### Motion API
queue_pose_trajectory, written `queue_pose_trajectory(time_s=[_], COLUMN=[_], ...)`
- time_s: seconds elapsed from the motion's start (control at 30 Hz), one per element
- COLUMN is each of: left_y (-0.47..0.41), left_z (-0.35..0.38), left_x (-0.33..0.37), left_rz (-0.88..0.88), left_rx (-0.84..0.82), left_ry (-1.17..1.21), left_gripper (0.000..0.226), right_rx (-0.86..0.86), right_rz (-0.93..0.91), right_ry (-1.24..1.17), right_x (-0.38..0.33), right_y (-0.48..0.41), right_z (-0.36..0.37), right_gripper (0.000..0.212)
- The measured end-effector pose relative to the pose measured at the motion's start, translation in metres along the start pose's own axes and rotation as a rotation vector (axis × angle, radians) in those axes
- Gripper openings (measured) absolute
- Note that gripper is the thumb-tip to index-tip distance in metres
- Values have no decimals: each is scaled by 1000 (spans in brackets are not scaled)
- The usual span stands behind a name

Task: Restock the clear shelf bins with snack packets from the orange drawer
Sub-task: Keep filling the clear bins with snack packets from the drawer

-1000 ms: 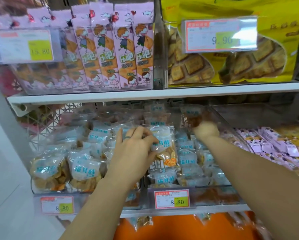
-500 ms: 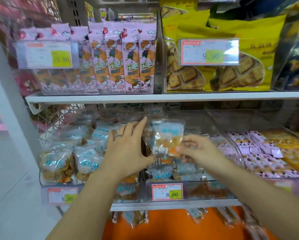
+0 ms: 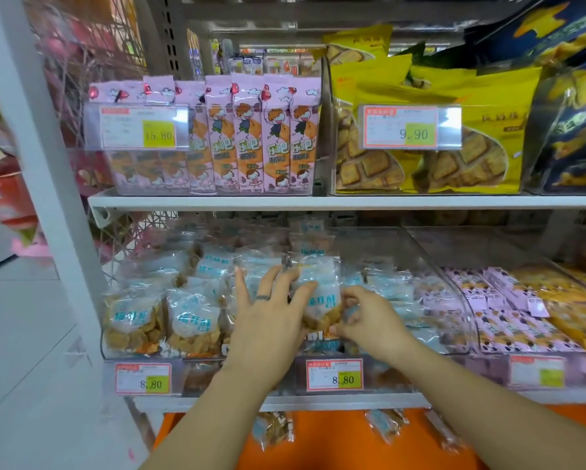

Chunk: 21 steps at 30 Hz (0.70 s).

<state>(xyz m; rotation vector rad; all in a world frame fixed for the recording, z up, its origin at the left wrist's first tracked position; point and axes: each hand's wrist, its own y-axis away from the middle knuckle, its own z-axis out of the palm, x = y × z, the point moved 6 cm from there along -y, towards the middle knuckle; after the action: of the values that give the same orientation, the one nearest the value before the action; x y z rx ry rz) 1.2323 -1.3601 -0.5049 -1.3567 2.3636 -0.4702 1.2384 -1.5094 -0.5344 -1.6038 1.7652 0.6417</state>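
A clear snack packet (image 3: 318, 293) with blue print and brown snacks stands upright at the divider between two clear shelf bins (image 3: 454, 300). My right hand (image 3: 363, 317) pinches its lower right edge. My left hand (image 3: 268, 313), a ring on one finger, lies against the packet's left side with fingers spread and nearly straight. Both bins hold several packets of the same kind (image 3: 193, 320). The orange drawer (image 3: 335, 442) sits open below the shelf, with a few loose packets (image 3: 274, 429) in it.
Pink snack boxes (image 3: 251, 137) and yellow biscuit bags (image 3: 454, 140) fill the upper shelf. Pink and orange packets (image 3: 509, 307) lie in the bin to the right. Price tags (image 3: 334, 374) front the bins. A white shelf post (image 3: 40, 164) stands at left.
The packet has come down from mid-air to the divider between the bins, with my right hand still on it. My left hand stays beside it. The view has pulled back.
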Motion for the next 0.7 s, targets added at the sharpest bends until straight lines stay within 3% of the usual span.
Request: queue_pose_trajectory(time_s=[0.17,0.3,0.37,0.53,0.6,0.7], left_y=[-4,-9,-12,-6,-2,14], left_z=[9,5,5,8,3,-10], left_x=[4,8,7,6,6,12], left_rz=[-23,-98,-111,-112,-103,-6], left_rx=[6,-92,-80,-102,-60,195], left_ry=[-4,-37,-62,-70,-32,68], left_gripper=[81,72,69,69,67,44], right_rx=[136,62,-3,49,91,191], right_rz=[-171,-113,-71,-114,-159,-280], right_ry=[65,161,141,186,167,125], right_x=[-9,-5,-3,-9,-10,-11], right_y=[6,-4,-6,15,30,58], right_z=[5,4,-1,-27,-34,-39], right_gripper=[53,50,59,61,53,32])
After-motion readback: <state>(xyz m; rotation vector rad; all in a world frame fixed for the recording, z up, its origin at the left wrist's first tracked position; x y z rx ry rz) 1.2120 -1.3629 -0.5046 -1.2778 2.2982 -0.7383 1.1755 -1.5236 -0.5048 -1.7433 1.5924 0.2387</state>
